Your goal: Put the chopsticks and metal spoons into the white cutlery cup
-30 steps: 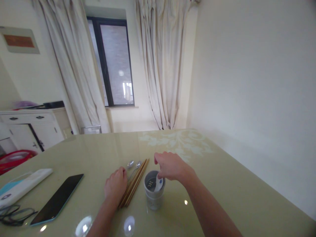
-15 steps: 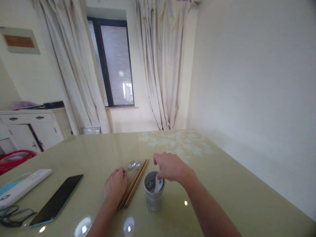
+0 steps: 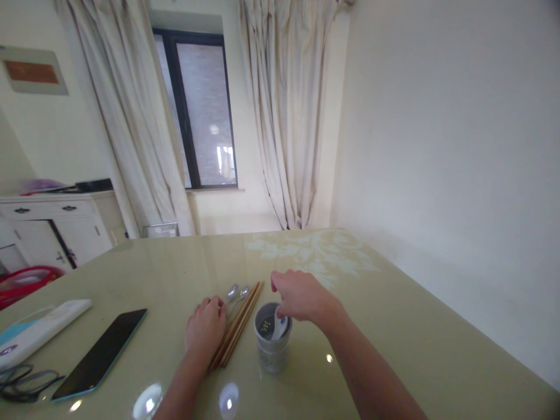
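Partly hidden spoons: two shiny metal spoons [image 3: 232,291] at lower centre show rounded bowls; the handle of the left one runs out of sight at the left hand [image 3: 205,326].
Inside the cup: the lower end of a white, smooth, ceramic-looking spoon with a blue mark [image 3: 280,328] is hard to make out; pale dots cluster on the floor of the grey cylindrical cup [image 3: 274,357].
Cut off: both forearms at the bottom edge; a white, long, flat device [image 3: 52,326], a dark looped cable [image 3: 26,382] and a red round-rimmed container [image 3: 44,270] at the left edge.
Tabletop: glossy, pale green table [image 3: 394,350], with a whitish leaf-scroll pattern near its far edge and bright reflections towards the bottom.
Chopsticks: thin, straight, brown wooden chopsticks [image 3: 238,329] lie slantwise in a bundle between left hand and cup.
Phone: flat black slab with a light-blue edge [image 3: 100,354], lower left.
Cup: upright, just right of bottom centre.
Right hand: fingers curled, thumb pinching the ceramic spoon's upper end over the cup's rim [image 3: 301,294].
Left hand: loosely curled, low beside the chopsticks, fingertips at the left metal spoon; whether it grips that spoon, I cannot tell.
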`<move>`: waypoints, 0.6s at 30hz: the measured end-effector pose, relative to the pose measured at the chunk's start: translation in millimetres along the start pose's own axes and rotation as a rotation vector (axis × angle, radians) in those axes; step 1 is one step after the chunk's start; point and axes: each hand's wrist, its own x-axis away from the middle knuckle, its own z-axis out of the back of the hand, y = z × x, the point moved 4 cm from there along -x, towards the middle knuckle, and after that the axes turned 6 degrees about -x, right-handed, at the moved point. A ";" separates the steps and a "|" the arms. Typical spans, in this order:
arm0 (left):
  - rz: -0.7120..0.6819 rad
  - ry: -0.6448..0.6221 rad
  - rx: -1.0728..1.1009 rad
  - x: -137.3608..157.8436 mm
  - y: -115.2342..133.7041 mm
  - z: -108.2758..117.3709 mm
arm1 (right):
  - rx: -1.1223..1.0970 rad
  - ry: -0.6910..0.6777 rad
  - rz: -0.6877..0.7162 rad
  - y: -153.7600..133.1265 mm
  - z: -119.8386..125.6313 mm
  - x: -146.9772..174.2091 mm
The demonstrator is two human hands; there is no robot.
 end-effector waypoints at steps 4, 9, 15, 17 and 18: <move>0.001 0.013 0.002 0.0 -2.0 -4.0 | 0.004 0.001 -0.023 -0.9 0.0 -0.6; -0.019 0.190 0.163 -5.2 -1.8 1.4 | 0.018 0.001 -0.037 0.6 -2.6 -3.3; -0.267 0.533 0.673 14.3 15.5 37.9 | 0.026 0.020 -0.036 1.1 -3.9 -4.7; -0.424 0.536 0.730 26.8 26.3 42.2 | 0.029 0.018 -0.046 1.0 -3.5 -4.0; -0.509 0.521 0.745 32.8 32.1 41.8 | 0.030 0.015 -0.051 0.9 -3.3 -3.7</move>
